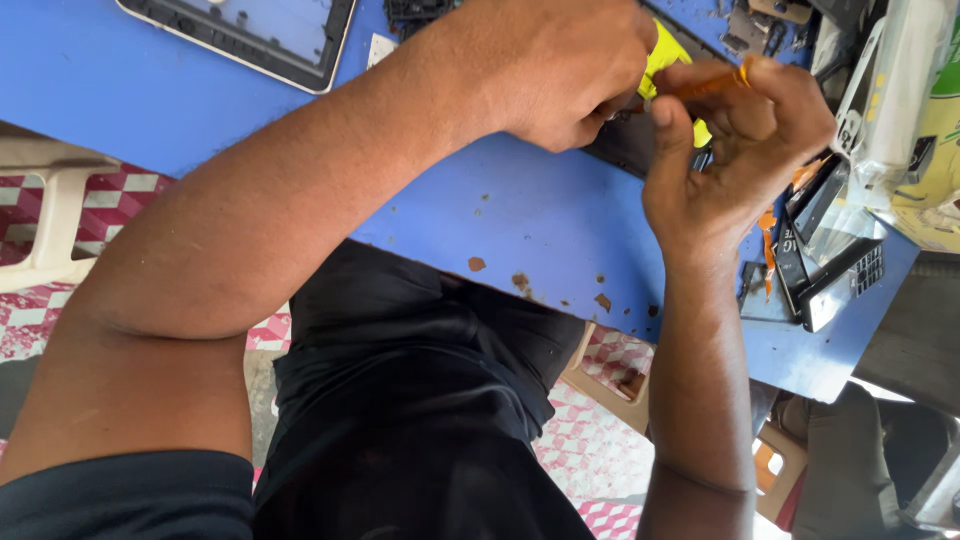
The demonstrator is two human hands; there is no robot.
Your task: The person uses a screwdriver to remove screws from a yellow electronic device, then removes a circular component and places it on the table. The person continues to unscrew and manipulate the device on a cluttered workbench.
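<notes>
Over the blue table (pixel 520 215), near its far edge, the left hand (pixel 560 70) was curled shut on a yellow tool (pixel 662 52). The right hand (pixel 735 140) pinched a thin orange strip (pixel 712 84) between thumb and fingers. A tablet (pixel 250 30) lay at the far left corner.

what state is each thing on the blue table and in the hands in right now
left hand: fisted, gripping the yellow piece
right hand: curled, pinching an orange strip
tablet frame: lying flat, untouched
blue table: paint chipped
dark phones: stacked at the table edge
</notes>
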